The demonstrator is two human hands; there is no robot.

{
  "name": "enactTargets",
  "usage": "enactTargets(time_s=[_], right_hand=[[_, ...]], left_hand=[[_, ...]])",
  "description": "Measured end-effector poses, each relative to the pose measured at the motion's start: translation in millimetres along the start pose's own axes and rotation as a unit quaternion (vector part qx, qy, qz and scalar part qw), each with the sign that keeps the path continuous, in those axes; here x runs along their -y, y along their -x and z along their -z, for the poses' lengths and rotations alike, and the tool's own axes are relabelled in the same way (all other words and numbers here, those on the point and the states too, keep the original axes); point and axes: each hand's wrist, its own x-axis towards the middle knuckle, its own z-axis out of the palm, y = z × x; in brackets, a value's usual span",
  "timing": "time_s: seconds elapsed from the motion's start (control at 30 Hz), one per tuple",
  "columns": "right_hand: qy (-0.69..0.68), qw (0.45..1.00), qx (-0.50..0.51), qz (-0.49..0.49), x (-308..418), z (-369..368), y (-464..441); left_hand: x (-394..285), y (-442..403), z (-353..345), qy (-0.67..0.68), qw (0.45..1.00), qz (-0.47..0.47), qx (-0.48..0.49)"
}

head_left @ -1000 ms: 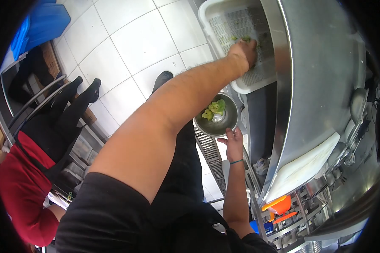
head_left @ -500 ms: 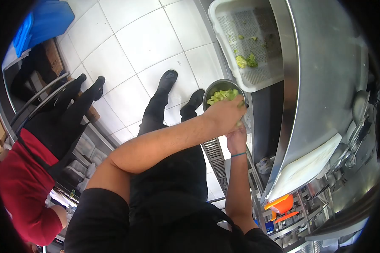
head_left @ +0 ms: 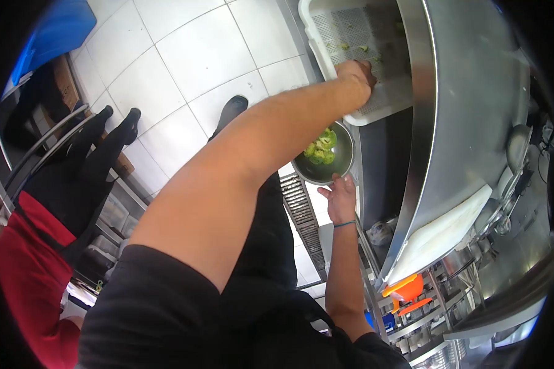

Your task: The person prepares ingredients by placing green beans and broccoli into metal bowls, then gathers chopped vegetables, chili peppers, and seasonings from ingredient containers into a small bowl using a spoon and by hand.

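We find left hand (head_left: 356, 75) inside near corner of white perforated plastic basket (head_left: 380, 113); right hand (head_left: 342, 203) touching round grey metal bowl (head_left: 343, 157), mouth upward; both grips indiscernible.

I had the left arm (head_left: 243, 150) stretched diagonally forward to the right, elbow slightly bent, the left hand (head_left: 357, 78) curled with its fingers largely hidden. The right forearm (head_left: 343, 264) pointed nearly straight ahead, the right hand's (head_left: 341, 202) thumb spread from its fingers.

Black short sleeves (head_left: 151, 298), black trousers (head_left: 261, 240), a dark shoe (head_left: 232, 109), a thin teal wristband (head_left: 345, 224)
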Motion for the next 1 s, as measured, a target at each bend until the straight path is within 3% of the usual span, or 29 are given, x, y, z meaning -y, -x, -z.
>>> enactTargets(time_s=[0.03, 0.23, 0.33, 0.43, 0.57, 0.7, 0.77, 1.0], right_hand=[[0.002, 1.000, -0.002, 0.002, 1.9, 0.2, 0.6], [0.006, 1.000, -0.012, 0.014, -0.6, 5.6, -7.3], [0.009, 1.000, -0.015, 0.015, -0.9, 5.9, -7.5], [-0.002, 1.000, -0.019, 0.012, -3.9, 9.9, -9.1], [-0.014, 1.000, -0.015, 0.006, -5.2, 10.0, -12.2], [0.013, 1.000, 0.019, 0.007, -7.7, 12.2, -12.8], [0.022, 0.998, 0.054, 0.007, -12.0, 19.1, -15.3], [0.147, 0.988, 0.017, -0.039, -21.0, 18.5, -13.1]], left_hand=[[-3.0, -22.9, -20.4, 0.027, 1.000, 0.012, -0.005], [3.2, -13.6, 4.4, 0.086, 0.996, 0.028, -0.002], [0.6, -5.6, 14.1, 0.192, 0.974, 0.062, -0.106], [0.7, 49.5, 71.8, 0.217, 0.975, -0.028, -0.048], [-25.4, 144.4, 41.6, 0.327, 0.928, -0.055, -0.172], [-48.5, 203.6, -15.2, 0.386, 0.921, -0.017, -0.058], [-58.2, 214.2, -40.9, 0.414, 0.907, 0.010, -0.077], [-43.2, 224.7, -54.9, 0.486, 0.863, 0.038, -0.130]])
